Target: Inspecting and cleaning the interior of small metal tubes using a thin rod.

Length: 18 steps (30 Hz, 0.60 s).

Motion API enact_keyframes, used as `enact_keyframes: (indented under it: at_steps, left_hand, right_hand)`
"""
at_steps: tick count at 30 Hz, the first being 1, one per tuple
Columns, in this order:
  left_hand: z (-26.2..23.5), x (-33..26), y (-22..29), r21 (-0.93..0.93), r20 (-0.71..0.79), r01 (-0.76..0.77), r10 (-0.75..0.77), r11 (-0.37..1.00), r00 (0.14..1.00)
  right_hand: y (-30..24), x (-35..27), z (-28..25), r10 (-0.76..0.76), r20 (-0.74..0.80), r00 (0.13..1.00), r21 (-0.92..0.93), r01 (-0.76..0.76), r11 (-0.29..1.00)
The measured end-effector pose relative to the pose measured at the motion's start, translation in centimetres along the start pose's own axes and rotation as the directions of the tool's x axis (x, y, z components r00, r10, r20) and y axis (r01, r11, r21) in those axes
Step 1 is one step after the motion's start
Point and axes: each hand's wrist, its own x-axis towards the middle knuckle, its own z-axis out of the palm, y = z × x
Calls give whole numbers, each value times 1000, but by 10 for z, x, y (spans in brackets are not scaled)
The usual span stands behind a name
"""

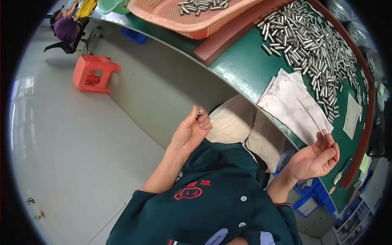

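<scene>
My left hand (191, 127) is closed, pinching a small metal tube (199, 112) between thumb and fingers, its round open end showing. It is held over my lap, off the table's near edge. At the right, my right hand (316, 157) grips a thin pointed metal tool (312, 116) by its red handle, the shaft slanting up and left over a stained white cloth (286, 104). The cloth lies folded on the green table (239, 61). Beyond it spreads a large pile of short metal tubes (310, 45).
A pink plastic basket (163, 18) with several tubes stands at the far edge, beside a reddish-brown strip (228, 34). A paper sheet (352, 116) lies at the right. On the floor are a red stool (92, 73) and, farther off, a seated person (65, 28). Blue bins (306, 204) stand under the table.
</scene>
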Motion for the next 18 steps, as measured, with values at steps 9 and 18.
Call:
enact_keyframes:
  at_steps: [9,18]
  left_hand:
    - [-14,2,3,30,-47,38,-37,999,998]
    - [-23,1,6,-18,69,92,-91,996,994]
  right_hand:
    - [2,-4,0,-79,100,992,-90,88,992]
    - [-8,-17,2,-200,192,961,-107,223,969]
